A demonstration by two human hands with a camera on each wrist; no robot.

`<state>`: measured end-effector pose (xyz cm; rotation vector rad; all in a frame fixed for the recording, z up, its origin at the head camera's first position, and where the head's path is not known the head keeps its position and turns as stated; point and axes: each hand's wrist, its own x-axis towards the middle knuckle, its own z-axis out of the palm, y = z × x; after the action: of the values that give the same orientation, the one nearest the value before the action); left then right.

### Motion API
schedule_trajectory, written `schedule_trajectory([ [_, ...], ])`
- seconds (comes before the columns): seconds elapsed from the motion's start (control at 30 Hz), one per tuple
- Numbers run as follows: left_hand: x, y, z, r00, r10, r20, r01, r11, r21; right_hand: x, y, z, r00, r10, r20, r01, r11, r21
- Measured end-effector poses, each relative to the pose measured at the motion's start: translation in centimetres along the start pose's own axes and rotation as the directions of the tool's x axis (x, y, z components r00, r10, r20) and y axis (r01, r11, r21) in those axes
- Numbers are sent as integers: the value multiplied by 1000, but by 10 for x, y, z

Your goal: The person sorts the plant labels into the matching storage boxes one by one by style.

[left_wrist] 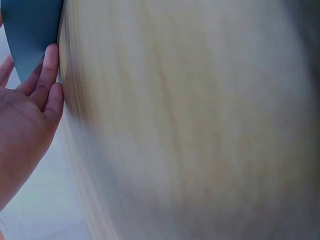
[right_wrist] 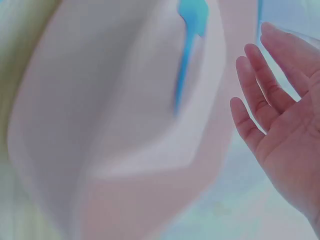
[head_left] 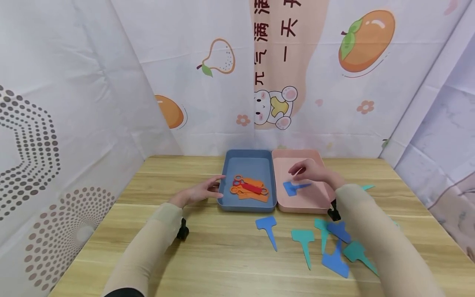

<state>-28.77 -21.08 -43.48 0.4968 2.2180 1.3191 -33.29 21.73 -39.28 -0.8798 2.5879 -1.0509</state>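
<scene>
Left hand (head_left: 200, 191): lay at the left wall of the blue tray, its fingers extended against the side rather than wrapped about it.

Right hand (head_left: 313, 171): hung above the pink tray, fingers loose and spread in the wrist view, nothing gripped.

Blue tray (head_left: 248, 167): stood on the wooden surface (head_left: 219, 255), left of its neighbour. Contents: orange pieces (head_left: 259, 197) and a red piece (head_left: 251, 188), some with ring-shaped ends, which overlapped in a heap toward the near half.

Pink tray (head_left: 304, 209): stood just beside the blue one. Contents: one blue T-shaped tag (head_left: 291, 189), which lay flat with its stem pointing right, just below the right hand.

Loose tags, on the surface nearer the person: one blue tag (head_left: 266, 223) lay in front of the blue tray; a teal tag (head_left: 302, 236) lay to its right; further right, blue and teal tags (head_left: 355, 251) lay in a cluster, some overlapping.

Backdrop: a white printed cloth (head_left: 208, 103) hung behind the trays.
</scene>
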Motion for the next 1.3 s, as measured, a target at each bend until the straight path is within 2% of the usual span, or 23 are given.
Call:
schedule_trajectory([
  [0.13, -2, 1, -1, 1000, 1, 1, -1, 1000, 2, -12, -7, -19, 1000, -1, 1, 1, 999, 37],
  [0.33, -2, 0, -2, 1000, -7, -1, 7, 1000, -2, -38, -10, -45, 994, 112, 1, -112, 994, -16],
  [0.67, -4, 1, -1, 1000, -5, 3, 5, 1000, 2, -80, 22, -69, 987, 142, -78, -150, 982, -111],
  [0.87, -3, 1, -1, 1000, -6, 7, 6, 1000, 9, -107, 42, -74, 981, 182, -70, -190, 974, -124],
  [1.1, -1, 1, 0, 1000, -9, 3, 9, 1000, -6, -126, 71, -69, 973, 201, -116, -217, 966, -144],
  [1.3, 0, 2, 0, 1000, 2, 13, -2, 1000, -1, -138, 84, -61, 966, 248, -73, -256, 956, -146],
])
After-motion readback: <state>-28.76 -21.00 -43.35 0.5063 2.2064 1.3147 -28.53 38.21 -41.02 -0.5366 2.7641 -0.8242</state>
